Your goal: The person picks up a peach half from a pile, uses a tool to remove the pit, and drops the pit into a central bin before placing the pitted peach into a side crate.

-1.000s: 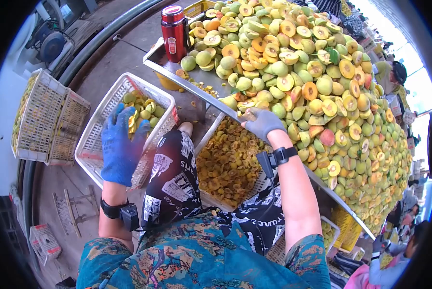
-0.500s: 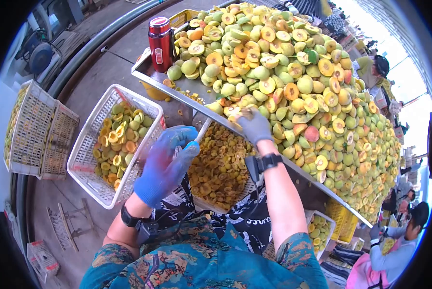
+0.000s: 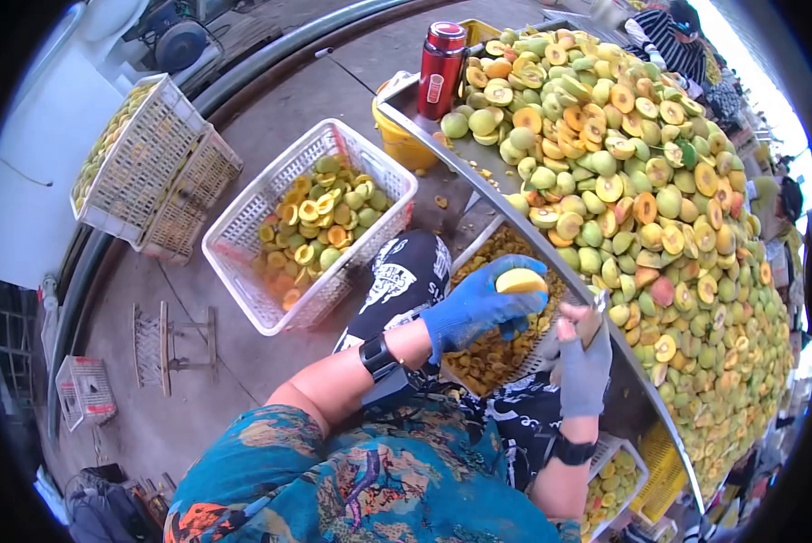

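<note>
Left hand [image 3: 474, 308], in a blue glove, was closed around 1 peach half [image 3: 520, 281], cut face up, at centre right of the frame over the basket of pits and scraps [image 3: 492, 348]. Right hand [image 3: 583, 362], in a grey glove, was just beside it, fingers curled; whether it gripped a tool or anything else could not be told.

Work looked far from finished: the metal table [image 3: 478, 176] running down the right side carried a deep heap of halved and whole fruit [image 3: 659, 208]. The white basket [image 3: 243, 240] at centre left held pitted halves and was judged only partly filled. The scrap basket below the hands was well covered.

A red flask [image 3: 441, 58] stood at the table's upper end, 2 stacked crates [image 3: 148, 172] at upper left
</note>
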`<state>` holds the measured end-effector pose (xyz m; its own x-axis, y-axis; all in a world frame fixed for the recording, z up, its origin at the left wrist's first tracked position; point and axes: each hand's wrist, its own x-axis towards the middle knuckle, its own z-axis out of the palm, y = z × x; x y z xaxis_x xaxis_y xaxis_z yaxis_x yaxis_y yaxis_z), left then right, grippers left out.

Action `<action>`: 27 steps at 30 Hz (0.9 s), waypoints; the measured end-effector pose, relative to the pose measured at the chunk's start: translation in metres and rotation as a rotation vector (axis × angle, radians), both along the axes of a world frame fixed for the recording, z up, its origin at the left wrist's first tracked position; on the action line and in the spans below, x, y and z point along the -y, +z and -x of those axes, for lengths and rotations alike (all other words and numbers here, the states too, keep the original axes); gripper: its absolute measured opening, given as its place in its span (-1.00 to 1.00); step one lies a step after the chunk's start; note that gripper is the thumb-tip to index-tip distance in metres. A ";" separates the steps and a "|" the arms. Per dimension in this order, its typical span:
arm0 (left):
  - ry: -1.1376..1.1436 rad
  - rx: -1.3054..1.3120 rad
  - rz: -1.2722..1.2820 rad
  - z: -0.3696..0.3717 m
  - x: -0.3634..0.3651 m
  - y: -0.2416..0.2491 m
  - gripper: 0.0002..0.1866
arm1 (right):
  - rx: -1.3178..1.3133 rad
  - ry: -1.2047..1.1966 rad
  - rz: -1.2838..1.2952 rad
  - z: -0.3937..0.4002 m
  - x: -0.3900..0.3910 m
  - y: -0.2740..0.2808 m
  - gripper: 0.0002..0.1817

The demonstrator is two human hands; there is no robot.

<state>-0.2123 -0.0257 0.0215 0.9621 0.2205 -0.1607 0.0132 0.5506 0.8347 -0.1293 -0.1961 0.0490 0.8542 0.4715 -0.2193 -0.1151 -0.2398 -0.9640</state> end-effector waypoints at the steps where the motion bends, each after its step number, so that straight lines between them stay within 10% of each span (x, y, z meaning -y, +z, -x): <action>1: 0.043 0.029 0.042 0.000 0.000 -0.005 -0.55 | -0.029 0.013 0.086 0.006 0.007 0.004 -0.75; 4: 0.089 0.102 0.577 -0.005 0.006 -0.020 -0.44 | -0.022 0.089 0.145 0.035 0.014 -0.002 -0.75; 13: 0.057 0.168 0.661 0.004 0.032 -0.016 -0.41 | 0.421 0.291 0.280 0.055 0.014 0.020 -0.59; 27: 0.215 0.211 -0.127 0.026 0.044 0.016 -0.52 | 0.764 0.149 0.285 0.074 0.001 -0.006 -0.61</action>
<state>-0.2383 -0.0701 0.0376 0.9005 0.4275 0.0793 -0.2726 0.4129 0.8690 -0.2034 -0.1976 0.0430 0.7493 0.6055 0.2684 0.5995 -0.4477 -0.6635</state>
